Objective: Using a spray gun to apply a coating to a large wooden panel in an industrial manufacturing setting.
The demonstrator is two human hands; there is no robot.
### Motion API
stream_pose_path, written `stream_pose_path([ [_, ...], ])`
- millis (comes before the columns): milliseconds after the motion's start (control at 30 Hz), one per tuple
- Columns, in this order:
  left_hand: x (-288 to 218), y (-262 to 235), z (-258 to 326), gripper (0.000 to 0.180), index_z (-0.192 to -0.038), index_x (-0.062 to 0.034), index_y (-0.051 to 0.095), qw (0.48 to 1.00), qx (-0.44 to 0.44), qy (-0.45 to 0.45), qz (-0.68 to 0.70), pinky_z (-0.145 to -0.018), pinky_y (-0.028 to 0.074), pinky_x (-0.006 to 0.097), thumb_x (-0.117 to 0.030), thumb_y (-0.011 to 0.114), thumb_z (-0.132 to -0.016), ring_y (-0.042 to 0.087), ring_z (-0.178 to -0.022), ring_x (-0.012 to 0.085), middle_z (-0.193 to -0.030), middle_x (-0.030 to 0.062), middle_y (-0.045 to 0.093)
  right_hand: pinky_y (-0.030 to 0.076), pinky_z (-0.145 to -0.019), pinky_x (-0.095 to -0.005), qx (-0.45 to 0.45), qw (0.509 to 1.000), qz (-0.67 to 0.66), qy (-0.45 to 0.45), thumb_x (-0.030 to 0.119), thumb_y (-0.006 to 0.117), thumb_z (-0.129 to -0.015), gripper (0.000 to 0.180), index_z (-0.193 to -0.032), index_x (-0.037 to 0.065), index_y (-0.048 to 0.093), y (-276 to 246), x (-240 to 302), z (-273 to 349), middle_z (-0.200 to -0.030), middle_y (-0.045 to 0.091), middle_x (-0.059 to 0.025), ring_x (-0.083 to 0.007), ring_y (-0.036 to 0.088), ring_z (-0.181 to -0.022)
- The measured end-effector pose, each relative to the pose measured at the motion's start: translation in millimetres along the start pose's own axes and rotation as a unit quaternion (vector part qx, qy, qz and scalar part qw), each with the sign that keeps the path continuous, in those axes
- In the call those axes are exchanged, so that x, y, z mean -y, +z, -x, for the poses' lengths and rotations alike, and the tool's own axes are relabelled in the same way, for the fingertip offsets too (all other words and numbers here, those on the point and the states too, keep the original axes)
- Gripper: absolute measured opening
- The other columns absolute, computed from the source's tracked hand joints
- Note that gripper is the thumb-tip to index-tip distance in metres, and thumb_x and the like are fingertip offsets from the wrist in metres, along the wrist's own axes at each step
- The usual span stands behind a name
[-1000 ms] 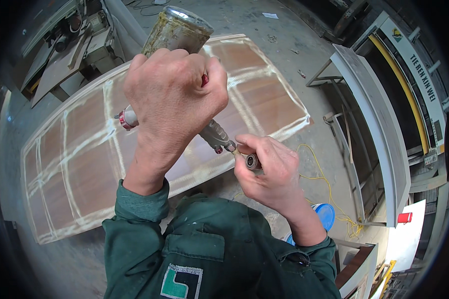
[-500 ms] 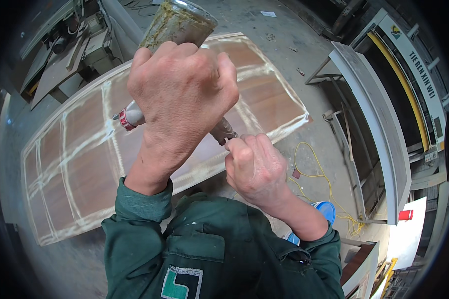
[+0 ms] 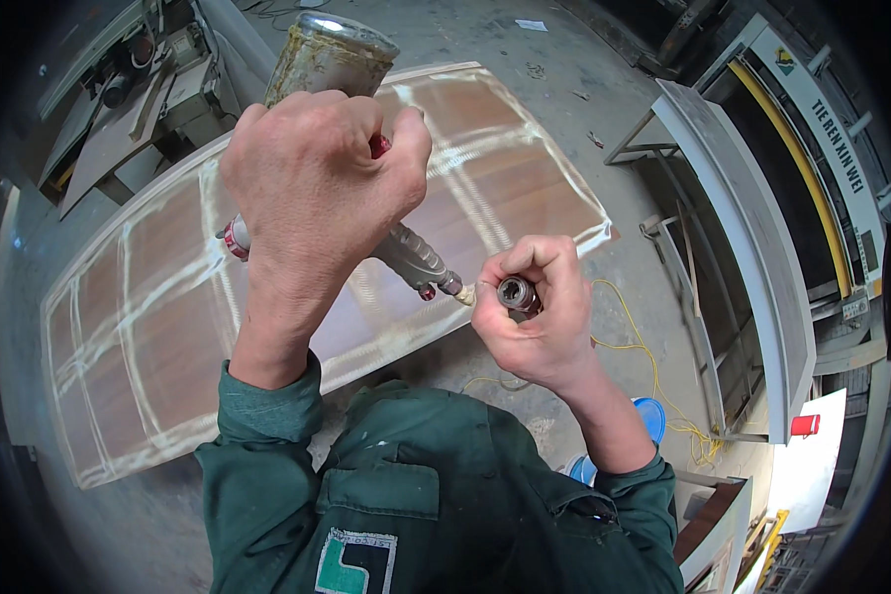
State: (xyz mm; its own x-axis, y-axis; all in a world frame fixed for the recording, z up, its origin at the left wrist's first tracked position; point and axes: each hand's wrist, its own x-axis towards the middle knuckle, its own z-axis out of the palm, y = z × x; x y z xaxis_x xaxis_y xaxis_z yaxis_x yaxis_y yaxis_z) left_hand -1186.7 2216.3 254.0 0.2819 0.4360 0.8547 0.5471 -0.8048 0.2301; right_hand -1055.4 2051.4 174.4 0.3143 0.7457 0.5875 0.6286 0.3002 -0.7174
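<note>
My left hand (image 3: 317, 193) is wrapped round a spray gun (image 3: 411, 259), whose metal cup (image 3: 335, 61), crusted with yellowish residue, stands above the knuckles. A red-ringed nozzle (image 3: 235, 239) points left, and the handle's end with a pale threaded fitting (image 3: 465, 294) slants toward my right hand. Closed round a dark metal hose coupler (image 3: 517, 293), my right hand (image 3: 554, 327) shows the coupler's round open mouth. A small gap parts coupler and fitting. Beneath both lies a large brown panel (image 3: 337, 317) with whitish grid-like bands.
Yellow hose (image 3: 648, 346) trails on the floor at right, near a blue-lidded bucket (image 3: 649, 418). A long metal frame (image 3: 752, 247) stands farther right beside a large machine (image 3: 822, 148). At far left is a workbench (image 3: 119, 148) with tools.
My right hand has come away from the end of the spray gun and turned, so the coupler's mouth now shows. My left hand has shifted left with the gun.
</note>
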Motion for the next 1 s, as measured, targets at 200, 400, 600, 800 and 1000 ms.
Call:
stream_pose_path([
  [200, 9.5, -2.1, 1.2, 0.033, -0.052, -0.0042, 0.058, 0.996, 0.01, -0.025, 0.085, -0.048, 0.036, 0.036, -0.024, 0.072, -0.075, 0.049, -0.044, 0.0285, -0.05, 0.0118, 0.052, 0.046, -0.069, -0.0204, 0.047, 0.996, -0.051, 0.06, -0.013, 0.066, -0.088, 0.039, -0.114, 0.005, 0.042, -7.9, -6.3, -0.6, -0.094, 0.064, -0.0056, -0.0036, 0.058, -0.081],
  [400, 20.5, -2.1, 10.8, 0.043, -0.054, 0.0002, 0.046, 0.968, 0.049, -0.088, 0.23, -0.047, 0.03, 0.032, -0.016, 0.079, -0.075, 0.033, -0.045, 0.0172, -0.048, 0.0065, 0.037, 0.051, -0.08, -0.0249, 0.086, 0.962, -0.169, 0.198, -0.009, 0.067, -0.091, 0.03, -0.113, 0.003, 0.05, -19.4, -3.3, 0.2, -0.097, 0.063, -0.0048, -0.009, 0.063, -0.091],
  [600, 31.4, 4.8, 17.9, 0.044, -0.055, -0.0035, 0.046, 0.978, -0.021, -0.013, 0.206, -0.05, 0.029, 0.033, -0.012, 0.084, -0.074, 0.035, -0.048, 0.0186, -0.052, 0.0057, 0.042, 0.053, -0.091, -0.0285, 0.154, 0.925, -0.267, 0.222, -0.003, 0.068, -0.094, 0.027, -0.12, -0.001, 0.06, -16.6, 26.2, 5.8, -0.108, 0.07, -0.0078, -0.0121, 0.067, -0.101],
  [800, 9.8, -1.7, 18.2, 0.043, -0.052, -0.0103, 0.042, 0.988, -0.074, 0.064, 0.121, -0.054, 0.028, 0.038, -0.007, 0.082, -0.069, 0.04, -0.048, 0.0247, -0.051, 0.0035, 0.042, 0.056, -0.067, -0.0322, 0.126, 0.984, 0.112, 0.051, -0.002, 0.069, -0.079, 0.039, -0.118, 0.001, 0.065, -3.0, 51.3, 7.8, -0.087, 0.07, -0.01, -0.0196, 0.07, -0.072],
  [1000, -2.3, -11.8, 19.7, 0.047, -0.052, -0.0137, 0.036, 0.987, -0.093, 0.105, 0.072, -0.053, 0.023, 0.038, -0.007, 0.08, -0.068, 0.037, -0.049, 0.0219, -0.05, 0.0003, 0.036, 0.053, -0.059, -0.0398, 0.085, 0.98, 0.177, -0.005, -0.004, 0.065, -0.073, 0.037, -0.11, 0.001, 0.065, 6.8, 58.0, 16.1, -0.075, 0.065, -0.011, -0.0279, 0.068, -0.067],
])
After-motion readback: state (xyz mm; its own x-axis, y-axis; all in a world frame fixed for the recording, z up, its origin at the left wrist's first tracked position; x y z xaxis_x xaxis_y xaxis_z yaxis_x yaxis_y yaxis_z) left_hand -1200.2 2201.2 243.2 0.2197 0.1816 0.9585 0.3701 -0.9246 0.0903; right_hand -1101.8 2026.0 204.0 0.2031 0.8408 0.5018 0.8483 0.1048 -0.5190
